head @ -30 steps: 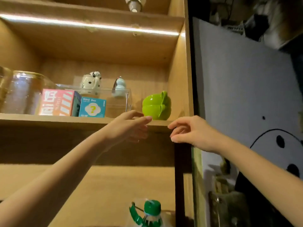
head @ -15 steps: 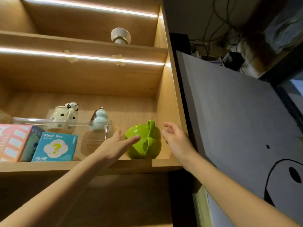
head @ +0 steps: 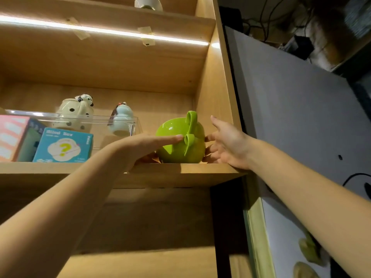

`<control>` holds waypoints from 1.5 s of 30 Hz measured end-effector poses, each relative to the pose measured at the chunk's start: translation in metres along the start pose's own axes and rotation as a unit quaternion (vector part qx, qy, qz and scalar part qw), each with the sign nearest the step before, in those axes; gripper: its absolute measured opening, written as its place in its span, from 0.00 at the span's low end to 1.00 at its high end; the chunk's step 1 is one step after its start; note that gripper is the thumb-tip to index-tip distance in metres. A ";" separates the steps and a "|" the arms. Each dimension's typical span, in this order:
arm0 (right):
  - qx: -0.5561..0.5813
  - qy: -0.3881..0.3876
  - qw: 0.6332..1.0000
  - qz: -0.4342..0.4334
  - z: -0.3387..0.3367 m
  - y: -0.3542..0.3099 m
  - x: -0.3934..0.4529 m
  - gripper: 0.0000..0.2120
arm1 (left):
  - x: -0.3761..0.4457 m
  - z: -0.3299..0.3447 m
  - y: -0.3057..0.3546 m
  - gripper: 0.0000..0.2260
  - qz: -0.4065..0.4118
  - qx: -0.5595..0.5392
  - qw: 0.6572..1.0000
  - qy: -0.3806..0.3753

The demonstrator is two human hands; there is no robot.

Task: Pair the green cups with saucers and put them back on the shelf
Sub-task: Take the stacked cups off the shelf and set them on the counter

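Note:
Two bright green cups (head: 176,137) sit stacked one inside the other at the right end of a wooden shelf (head: 176,173), handles facing me. My left hand (head: 140,145) reaches in from the left, its straight fingers touching the stack's left side beside the lower handle. On the other side, my right hand (head: 224,143) has its fingers spread, the tips touching the cups' right flank. No saucer shows in this view.
A teal "Blind Box" carton (head: 63,145) and a pink box (head: 12,135) stand left of the cups. Behind them a clear bin (head: 96,121) holds a spotted ceramic pot (head: 74,111) and a pale blue figurine (head: 121,119). The cabinet's side wall (head: 212,97) is close on the right.
Both hands have moved up from the shelf's front edge and closed in on the green cups from either side, now touching them. The camera has tilted upward.

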State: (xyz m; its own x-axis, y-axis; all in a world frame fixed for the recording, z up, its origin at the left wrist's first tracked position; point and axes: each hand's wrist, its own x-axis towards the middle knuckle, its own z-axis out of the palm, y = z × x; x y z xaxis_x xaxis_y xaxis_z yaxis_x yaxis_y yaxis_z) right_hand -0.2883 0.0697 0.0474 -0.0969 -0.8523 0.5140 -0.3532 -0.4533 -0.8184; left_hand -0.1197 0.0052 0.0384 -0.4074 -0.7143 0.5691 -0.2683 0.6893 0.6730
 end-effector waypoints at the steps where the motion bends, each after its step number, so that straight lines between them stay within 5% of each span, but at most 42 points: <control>1: -0.015 -0.002 1.000 0.002 0.000 0.000 -0.002 0.35 | 0.002 0.000 0.002 0.14 0.001 0.004 1.000 0.011; 6: -0.043 -0.002 0.999 0.014 0.003 -0.004 -0.011 0.36 | -0.003 -0.001 0.003 0.30 0.007 0.033 0.999 0.039; 11: 0.010 -0.008 1.000 0.023 0.005 -0.018 -0.033 0.36 | -0.026 -0.003 0.012 0.23 0.061 0.029 0.997 0.044; 14: 0.030 -0.005 0.999 0.025 0.009 -0.030 -0.047 0.37 | -0.043 -0.006 0.022 0.32 0.080 0.011 0.994 0.071; 20: 0.061 -0.017 0.998 0.030 0.013 -0.053 -0.085 0.39 | -0.076 -0.015 0.041 0.29 0.049 0.008 0.994 0.095; 25: 0.092 -0.044 0.994 0.040 0.019 -0.056 -0.121 0.41 | -0.117 -0.022 0.051 0.35 0.011 -0.016 0.998 0.065; 29: 0.114 -0.069 0.989 0.059 0.026 -0.040 -0.150 0.41 | -0.152 -0.016 0.042 0.41 -0.008 -0.047 0.995 0.087; 38: 0.247 -0.035 0.964 0.093 0.064 0.034 -0.224 0.30 | -0.239 0.030 -0.014 0.20 -0.031 -0.094 0.991 0.091; 45: 0.302 0.001 0.944 0.133 0.090 0.111 -0.283 0.29 | -0.312 0.077 -0.070 0.32 -0.019 -0.112 0.990 0.081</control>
State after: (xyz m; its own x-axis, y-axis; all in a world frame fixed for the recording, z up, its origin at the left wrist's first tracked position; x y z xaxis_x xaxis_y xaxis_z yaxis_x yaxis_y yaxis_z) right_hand -0.2162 0.2365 -0.2124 -0.1096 -0.9567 0.2697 0.2796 -0.2901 -0.9152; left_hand -0.0410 0.1893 -0.2227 -0.2495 -0.7621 0.5974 -0.0735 0.6300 0.7731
